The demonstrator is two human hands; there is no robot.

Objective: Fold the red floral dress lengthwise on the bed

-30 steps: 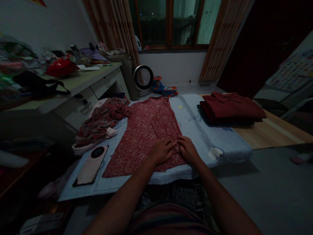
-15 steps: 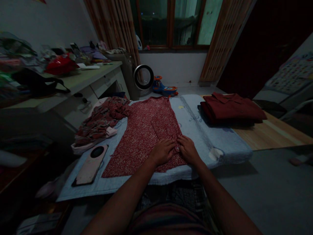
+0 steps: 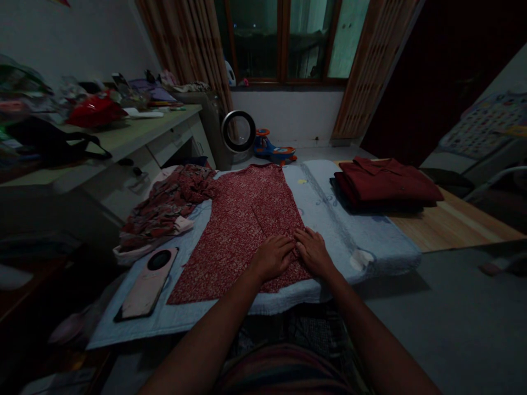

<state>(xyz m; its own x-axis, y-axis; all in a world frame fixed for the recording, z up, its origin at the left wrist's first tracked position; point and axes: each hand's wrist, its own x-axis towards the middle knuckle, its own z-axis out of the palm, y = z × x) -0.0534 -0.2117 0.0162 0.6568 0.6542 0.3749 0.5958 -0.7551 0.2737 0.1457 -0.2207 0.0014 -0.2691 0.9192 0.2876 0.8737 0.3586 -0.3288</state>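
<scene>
A dark red blouse (image 3: 239,236) with a small pale print lies spread on a light blue quilted cover, its neckline at the far end. Part of its right side is folded inward. On the lower right of the blouse, my left hand (image 3: 273,257) and my right hand (image 3: 313,253) face each other, fingertips almost meeting. Both have bent fingers closed on the fabric; the thumbs are mostly hidden. Left of the blouse are a crumpled reddish patterned garment (image 3: 168,200) with pale trim and a pink phone (image 3: 144,291) with a round black camera ring.
A stack of folded dark red and dark clothes (image 3: 387,184) sits at the right, by a wooden board (image 3: 465,219). A cluttered desk (image 3: 140,134) stands on the left. Beyond the bed are a round-doored appliance (image 3: 239,131) and a blue-orange ride-on toy (image 3: 274,149).
The view has shifted slightly, so the scene sits a little further left. Both hands stay at the same part of the blouse, with hardly any movement of the fingers.
</scene>
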